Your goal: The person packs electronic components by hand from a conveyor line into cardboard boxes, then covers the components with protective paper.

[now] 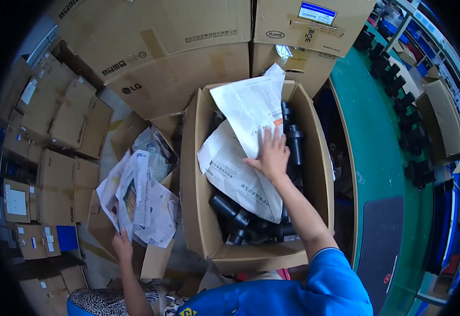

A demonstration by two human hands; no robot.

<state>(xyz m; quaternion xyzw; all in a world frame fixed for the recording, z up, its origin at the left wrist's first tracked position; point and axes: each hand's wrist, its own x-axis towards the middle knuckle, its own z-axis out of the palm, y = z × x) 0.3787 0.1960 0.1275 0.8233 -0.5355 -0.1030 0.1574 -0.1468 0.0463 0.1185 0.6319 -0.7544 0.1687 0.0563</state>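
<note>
My right hand (273, 154), fingers spread, lies flat on crumpled newspaper sheets (240, 181) in a large cardboard carton (190, 205). Under and around the paper are black pipe-like cylindrical parts (229, 207), showing at the carton's lower end and along its right side. One sheet sticks up past the far rim. To the left, my left hand (122, 246) is closed on the lower edge of a newspaper sheet (126, 203). That sheet hangs over a smaller open carton (153, 259) with more crumpled paper (156, 158) in it.
Tall cardboard boxes (188, 73) stand directly behind the large carton. More boxes (59, 179) are stacked at the left. A green workbench (372, 158) runs along the right, bearing a dark mat (380, 247), a row of black parts (409, 124) and an open box (441, 121).
</note>
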